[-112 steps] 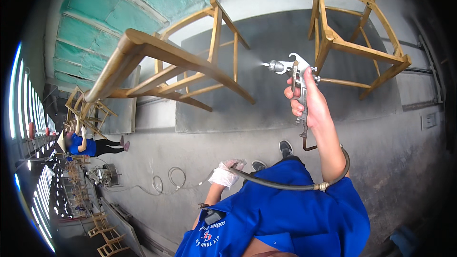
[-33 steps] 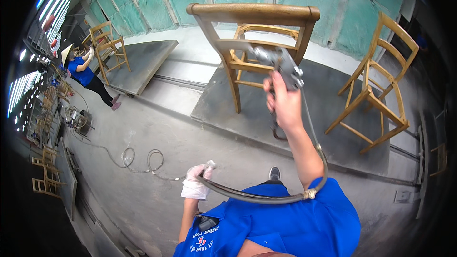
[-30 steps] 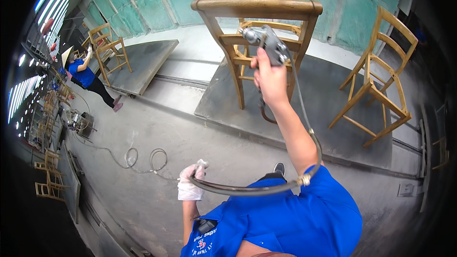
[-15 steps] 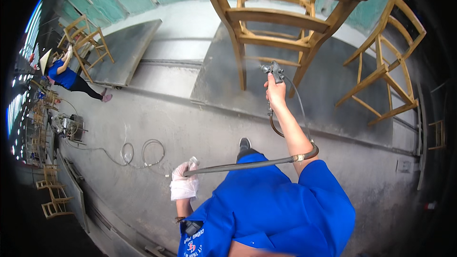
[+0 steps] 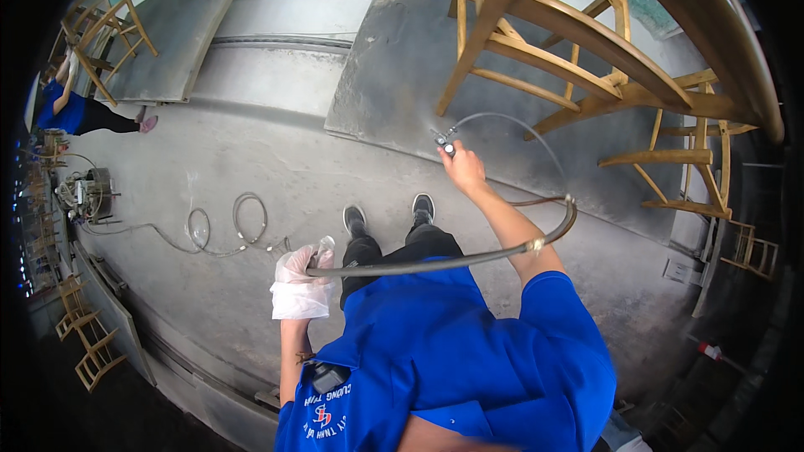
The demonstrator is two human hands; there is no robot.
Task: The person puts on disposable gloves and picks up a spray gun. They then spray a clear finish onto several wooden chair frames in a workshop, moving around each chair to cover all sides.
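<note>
My right hand (image 5: 466, 171) is closed round a metal spray gun (image 5: 445, 142), held just below and to the left of a brown wooden chair (image 5: 568, 67). A faint mist hangs at the gun's nozzle, near the foot of one chair leg. A thin clear tube loops from the gun to the right. My left hand (image 5: 301, 281), in a loose clear plastic glove, is closed on a thick dark hose (image 5: 419, 268). That hose crosses in front of my body and bends round by my right forearm.
The chair stands on a dark flat board (image 5: 377, 59), with another wooden chair (image 5: 662, 155) to its right. Coiled hose (image 5: 243, 219) runs over the floor to a machine (image 5: 88, 195). A person in blue (image 5: 63, 113) handles a chair (image 5: 109, 38) far left. Small chairs (image 5: 88, 331) stand lower left.
My right hand has moved left and lower with the spray gun. The near chair appears farther right and turned at an angle. My view has shifted, and both my shoes now show.
</note>
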